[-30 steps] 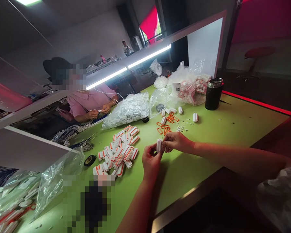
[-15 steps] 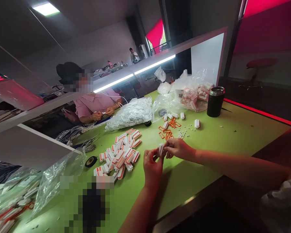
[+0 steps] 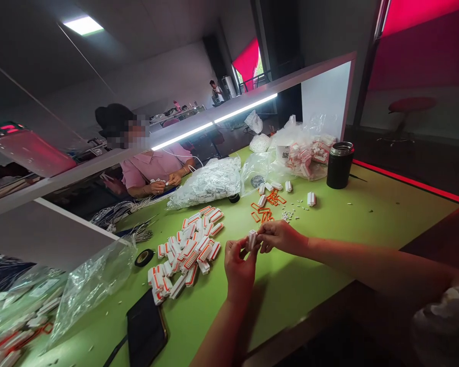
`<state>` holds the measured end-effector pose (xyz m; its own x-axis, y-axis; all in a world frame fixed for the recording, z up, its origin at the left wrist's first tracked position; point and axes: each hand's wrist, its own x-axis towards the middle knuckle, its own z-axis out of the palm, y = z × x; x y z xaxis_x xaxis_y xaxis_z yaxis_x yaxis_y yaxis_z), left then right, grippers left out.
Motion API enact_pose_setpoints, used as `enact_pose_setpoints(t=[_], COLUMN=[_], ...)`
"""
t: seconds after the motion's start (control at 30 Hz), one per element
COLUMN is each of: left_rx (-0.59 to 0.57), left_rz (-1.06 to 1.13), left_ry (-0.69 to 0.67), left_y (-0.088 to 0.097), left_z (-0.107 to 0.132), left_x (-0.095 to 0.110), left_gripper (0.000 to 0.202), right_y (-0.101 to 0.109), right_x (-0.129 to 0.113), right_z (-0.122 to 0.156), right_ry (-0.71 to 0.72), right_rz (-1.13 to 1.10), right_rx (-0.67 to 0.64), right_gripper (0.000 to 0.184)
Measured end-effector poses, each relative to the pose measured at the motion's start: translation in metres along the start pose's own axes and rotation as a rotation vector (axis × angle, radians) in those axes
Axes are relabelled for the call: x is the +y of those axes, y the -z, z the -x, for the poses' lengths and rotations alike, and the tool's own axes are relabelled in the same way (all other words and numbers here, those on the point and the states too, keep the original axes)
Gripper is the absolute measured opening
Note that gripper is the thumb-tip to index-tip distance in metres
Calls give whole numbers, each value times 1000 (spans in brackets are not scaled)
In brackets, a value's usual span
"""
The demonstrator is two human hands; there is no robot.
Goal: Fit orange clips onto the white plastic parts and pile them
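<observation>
Both my hands meet over the green table [image 3: 329, 224], pinching one small white connector block [image 3: 252, 238] between them. My left hand [image 3: 238, 264] grips it from below with curled fingers. My right hand [image 3: 279, 237] closes on its right side with thumb and fingertips. To the left lies a pile of white and orange connectors [image 3: 189, 250]. Behind my hands lie loose orange clips [image 3: 265, 206] and tiny white pieces [image 3: 290, 214].
A black tumbler [image 3: 339, 164] stands at the back right beside plastic bags of parts [image 3: 306, 148]. A bag of white parts [image 3: 208, 181] lies mid-table. A dark phone [image 3: 146, 331] and a tape roll [image 3: 143, 257] lie near left. A person in pink [image 3: 153, 171] works opposite.
The view has shifted slightly. My hands stay together on the white block, with its top now tipped a little towards my right hand.
</observation>
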<state>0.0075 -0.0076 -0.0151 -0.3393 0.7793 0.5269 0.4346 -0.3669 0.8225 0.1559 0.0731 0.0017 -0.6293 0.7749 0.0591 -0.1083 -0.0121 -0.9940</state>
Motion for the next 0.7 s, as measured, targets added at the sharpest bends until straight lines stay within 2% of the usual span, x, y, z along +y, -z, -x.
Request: enact_pose_setpoints(t=[0.13,0.3,0.4,0.53,0.6,0.7], left_rx=[-1,19,22,-111,-146,-105], left_rz=[-72,-78,59,308,419,521], left_ry=[-72,-23,144,502,638,729], left_y=[1,1,0,2,4,6], left_z=[0,-2,-5,-11,-13,-13], left_x=[-5,-5,1,6,5,2], left_gripper=[21,23,30,48,57,59], right_y=[-5,-8,-7,0,6,15], right_x=[3,5,5,-1,-5,-10], right_z=[3,2,1,3,3,3], right_ry=[56,25,23,71,177,460], right_rz=[65,39,52,225,404,729], right_rx=[58,82,62,51,78,147], right_gripper=[26,22,22,18,16,17])
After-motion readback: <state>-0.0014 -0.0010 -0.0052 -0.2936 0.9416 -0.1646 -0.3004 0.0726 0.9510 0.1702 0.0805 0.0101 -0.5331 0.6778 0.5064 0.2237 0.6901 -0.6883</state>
